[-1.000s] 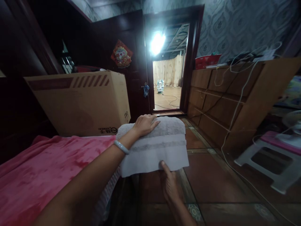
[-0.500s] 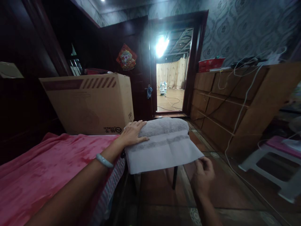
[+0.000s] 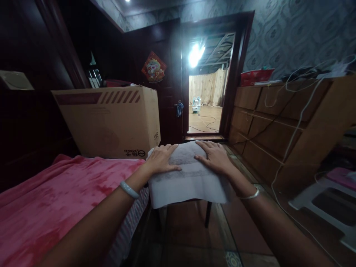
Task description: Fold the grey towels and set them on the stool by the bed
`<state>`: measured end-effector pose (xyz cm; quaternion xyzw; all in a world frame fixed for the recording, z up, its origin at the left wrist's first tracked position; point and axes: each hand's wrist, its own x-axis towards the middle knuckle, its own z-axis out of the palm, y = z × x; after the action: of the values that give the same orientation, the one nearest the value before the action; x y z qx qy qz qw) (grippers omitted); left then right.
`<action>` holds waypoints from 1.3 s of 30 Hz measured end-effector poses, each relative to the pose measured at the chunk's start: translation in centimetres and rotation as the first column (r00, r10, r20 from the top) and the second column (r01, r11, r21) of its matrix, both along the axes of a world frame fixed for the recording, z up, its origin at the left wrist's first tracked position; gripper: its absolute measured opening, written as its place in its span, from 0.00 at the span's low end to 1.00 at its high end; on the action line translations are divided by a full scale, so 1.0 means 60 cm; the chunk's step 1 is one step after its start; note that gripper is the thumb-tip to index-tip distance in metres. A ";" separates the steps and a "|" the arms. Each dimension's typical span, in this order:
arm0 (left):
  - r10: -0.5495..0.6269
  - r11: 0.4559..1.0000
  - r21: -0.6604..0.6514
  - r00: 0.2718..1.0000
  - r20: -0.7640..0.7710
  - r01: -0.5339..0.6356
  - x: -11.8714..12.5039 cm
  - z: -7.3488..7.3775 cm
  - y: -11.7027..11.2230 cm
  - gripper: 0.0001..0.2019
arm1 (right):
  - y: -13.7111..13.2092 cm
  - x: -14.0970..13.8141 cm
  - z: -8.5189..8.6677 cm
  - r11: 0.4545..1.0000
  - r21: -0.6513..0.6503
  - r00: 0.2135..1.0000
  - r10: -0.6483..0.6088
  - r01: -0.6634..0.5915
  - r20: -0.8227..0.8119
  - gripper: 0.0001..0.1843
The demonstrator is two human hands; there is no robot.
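A pale grey towel (image 3: 180,189) with a fluffy part and a flatter band lies over a small dark-legged stand (image 3: 208,214), its near edge hanging down in front. My left hand (image 3: 162,158) rests on the towel's left side, thumb and fingers apart. On the right side, my right hand (image 3: 213,155) lies flat on the towel with its fingers spread. Neither hand grips the cloth. Most of the stand is hidden beneath the towel.
To the left is a bed with a pink blanket (image 3: 83,185), and a large cardboard box (image 3: 111,126) behind it. A wooden drawer cabinet (image 3: 278,122) with trailing cables stands at right, near a white and pink stool (image 3: 328,200). Beyond the open doorway stands a fan (image 3: 196,105).
My right hand has let go of the towel's near right corner and moved up onto its top. That corner now hangs down. My left hand stays on the left side.
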<state>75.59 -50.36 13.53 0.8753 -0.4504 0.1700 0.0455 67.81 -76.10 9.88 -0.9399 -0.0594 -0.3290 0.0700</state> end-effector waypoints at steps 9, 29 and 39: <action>0.039 0.998 -0.040 0.998 -0.050 -0.041 0.016 -0.010 -0.003 0.43 | -0.035 0.033 -0.012 1.000 -0.020 0.999 0.010 -0.011 -0.047 0.30; 0.179 0.980 -0.077 0.983 -0.044 -0.182 -0.013 -0.029 0.073 0.50 | 0.005 0.015 0.006 0.964 -0.177 0.980 0.196 -0.200 -0.044 0.48; 0.231 0.965 -0.082 0.959 -0.166 -0.247 -0.022 -0.029 0.080 0.51 | 0.007 0.024 -0.007 0.958 -0.201 0.979 0.193 -0.202 -0.062 0.47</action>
<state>74.25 -45.57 11.77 0.9305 -0.3269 0.1285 0.1040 69.24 -75.67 9.46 -0.9381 -0.1854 -0.2925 0.0057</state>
